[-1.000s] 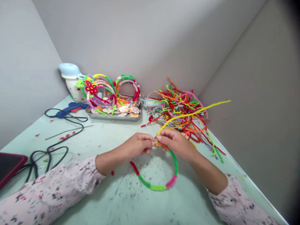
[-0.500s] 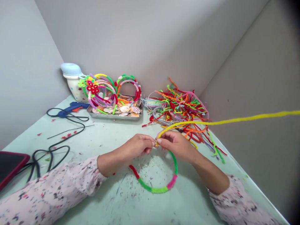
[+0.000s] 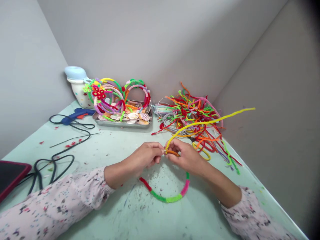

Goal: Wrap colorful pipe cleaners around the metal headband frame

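A headband (image 3: 173, 199) wrapped in red, green, pink and orange sections hangs as an open loop below my hands. My left hand (image 3: 149, 155) is closed, pinching the headband's tip between thumb and fingers. Close beside it, my right hand (image 3: 186, 154) is closed around the orange-wrapped part of the band. From the pinched spot a yellow pipe cleaner (image 3: 200, 123) rises and runs off to the right, its far end free in the air. My fingers hide part of the band, and I cannot see exactly how the pipe cleaner's near end is fixed.
A metal tray (image 3: 122, 124) of shells and finished headbands (image 3: 110, 95) stands at the back, beside a white cup with a blue lid (image 3: 76, 73). Piled pipe cleaners (image 3: 195, 113) lie right of it. A blue glue gun (image 3: 75, 116), black cable (image 3: 53, 160) and dark tablet (image 3: 12, 178) are left.
The yellow pipe cleaner's free end has swung inward from the right edge and now points away. My right hand has turned slightly, exposing the orange section. The loop has shifted a little.
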Demonstrator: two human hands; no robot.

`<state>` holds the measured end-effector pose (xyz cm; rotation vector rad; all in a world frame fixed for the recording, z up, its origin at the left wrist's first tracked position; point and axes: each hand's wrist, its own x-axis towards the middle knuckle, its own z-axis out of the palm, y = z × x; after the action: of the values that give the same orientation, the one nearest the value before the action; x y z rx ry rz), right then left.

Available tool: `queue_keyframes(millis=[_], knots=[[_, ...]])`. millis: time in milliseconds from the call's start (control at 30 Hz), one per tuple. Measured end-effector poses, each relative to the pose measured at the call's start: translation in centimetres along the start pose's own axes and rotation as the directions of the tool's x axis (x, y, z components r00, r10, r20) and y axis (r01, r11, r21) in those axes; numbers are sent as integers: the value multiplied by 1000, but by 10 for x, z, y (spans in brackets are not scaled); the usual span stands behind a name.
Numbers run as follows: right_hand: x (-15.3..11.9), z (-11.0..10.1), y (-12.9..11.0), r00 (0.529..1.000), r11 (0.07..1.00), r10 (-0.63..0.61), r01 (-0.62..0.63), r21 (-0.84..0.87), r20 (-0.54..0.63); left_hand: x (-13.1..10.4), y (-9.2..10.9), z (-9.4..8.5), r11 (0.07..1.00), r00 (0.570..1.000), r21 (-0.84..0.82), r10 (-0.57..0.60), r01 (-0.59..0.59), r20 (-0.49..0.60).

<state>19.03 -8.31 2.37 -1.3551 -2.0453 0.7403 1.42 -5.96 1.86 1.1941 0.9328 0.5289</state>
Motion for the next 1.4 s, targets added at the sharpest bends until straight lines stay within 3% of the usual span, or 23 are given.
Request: queue_keyframes(millis=[233, 467, 633, 733, 800, 900, 1033, 1200, 1400], knots=[[0, 2, 6, 999, 998, -27, 25, -52, -30, 1, -1, -1, 998, 999, 38, 43, -43, -3], [0, -1, 5, 1000, 1000, -2, 2, 15, -24, 0, 1, 0, 995, 998, 83, 53, -51, -17], [0, -6, -1, 995, 984, 101, -103, 145, 18, 1, 1, 0, 991, 999, 128, 51, -49, -15], [1, -7, -3, 982, 962, 186, -189, 200, 32, 0, 2, 0, 967, 994, 233, 109, -104, -10], [2, -7, -3, 974, 945, 223, -225, 238, 33, -2, 2, 1, 917, 978, 350, 207, -194, -1], [2, -6, -2, 967, 919, 249, -251, 304, 45, -7, 0, 3, 756, 919, 577, 393, -311, -19], [1, -3, -2, 967, 895, 247, -250, 370, 55, -11, -7, 6, 558, 840, 762, 542, -327, -36], [0, 0, -5, 963, 852, 260, -263, 453, 71, -8, -11, 7, 529, 797, 778, 601, -339, -62], [0, 0, -6, 959, 836, 273, -275, 474, 74, -6, -13, 5, 510, 777, 785, 626, -351, -59]])
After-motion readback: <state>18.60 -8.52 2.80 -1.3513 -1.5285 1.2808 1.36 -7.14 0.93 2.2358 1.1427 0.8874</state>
